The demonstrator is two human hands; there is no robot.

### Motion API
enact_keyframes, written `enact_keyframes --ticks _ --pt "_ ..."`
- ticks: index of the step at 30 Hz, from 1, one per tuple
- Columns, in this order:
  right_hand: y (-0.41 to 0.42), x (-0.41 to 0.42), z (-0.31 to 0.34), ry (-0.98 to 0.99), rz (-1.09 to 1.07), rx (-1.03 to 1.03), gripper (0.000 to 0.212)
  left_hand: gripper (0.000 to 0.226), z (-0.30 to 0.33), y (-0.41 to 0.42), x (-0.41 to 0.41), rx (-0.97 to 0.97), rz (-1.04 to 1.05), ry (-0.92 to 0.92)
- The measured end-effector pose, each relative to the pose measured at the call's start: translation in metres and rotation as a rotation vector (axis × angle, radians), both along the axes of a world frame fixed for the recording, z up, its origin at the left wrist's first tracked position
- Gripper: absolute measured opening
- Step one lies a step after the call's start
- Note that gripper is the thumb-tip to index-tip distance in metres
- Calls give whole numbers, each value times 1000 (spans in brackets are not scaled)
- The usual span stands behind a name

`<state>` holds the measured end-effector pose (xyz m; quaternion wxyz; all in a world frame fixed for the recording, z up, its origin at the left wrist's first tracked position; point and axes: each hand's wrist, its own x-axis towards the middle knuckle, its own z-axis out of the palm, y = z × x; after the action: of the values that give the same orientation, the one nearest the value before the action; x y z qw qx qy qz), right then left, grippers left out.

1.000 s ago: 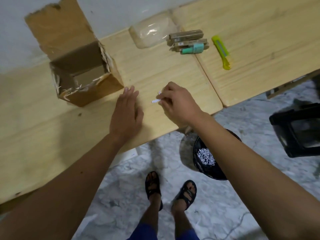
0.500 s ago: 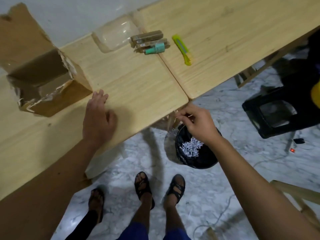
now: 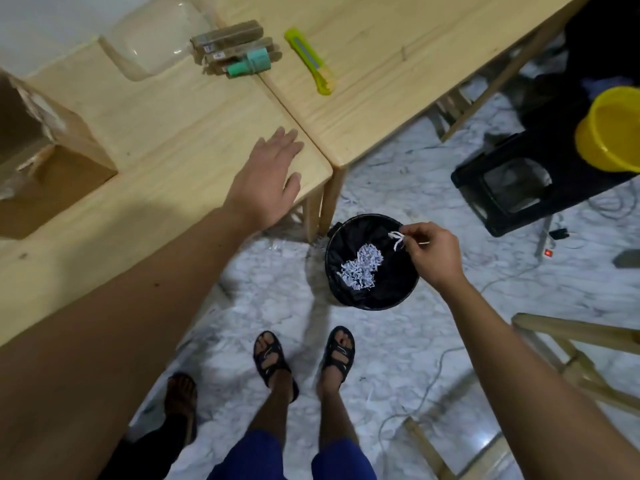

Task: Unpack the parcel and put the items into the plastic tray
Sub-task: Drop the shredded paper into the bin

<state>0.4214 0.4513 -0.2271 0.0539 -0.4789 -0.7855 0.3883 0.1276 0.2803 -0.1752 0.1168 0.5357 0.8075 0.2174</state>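
The torn cardboard parcel (image 3: 48,157) stands open at the left edge of the wooden table (image 3: 166,126). A clear plastic tray (image 3: 156,43) lies at the back, with brown boxed items (image 3: 228,41) and a teal item (image 3: 251,64) at its right side. My left hand (image 3: 266,178) rests flat with straight fingers near the table's front corner. My right hand (image 3: 433,254) pinches a small white paper shred (image 3: 397,239) over a black bin (image 3: 372,263) on the floor, which holds a heap of white shreds.
A yellow-green utility knife (image 3: 310,62) lies on the right table. A black stool (image 3: 519,181) and a yellow bowl (image 3: 613,129) stand at the right. Cables and wooden frames lie on the marble floor. My sandalled feet and another person's foot (image 3: 181,393) are below.
My right hand carried the white shred from the table top down and to the right, over the bin. My left hand slid right along the table toward its corner.
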Motion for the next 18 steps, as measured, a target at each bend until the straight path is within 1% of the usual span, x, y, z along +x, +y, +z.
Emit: enact_keyframes --ticks 5,8,13,18 --pt "2 19 -11 -53 -19 16 20 56 -13 -3 2 18 -9 67" --pt "0 25 -19 -45 -35 1 20 55 -11 -1 4 30 -1 86" --pt "-4 18 -14 1 -61 -32 18 54 -9 -1 6 36 7 78" --pt "-6 -8 10 82 -40 -21 14 52 -3 -9 1 50 32 3"
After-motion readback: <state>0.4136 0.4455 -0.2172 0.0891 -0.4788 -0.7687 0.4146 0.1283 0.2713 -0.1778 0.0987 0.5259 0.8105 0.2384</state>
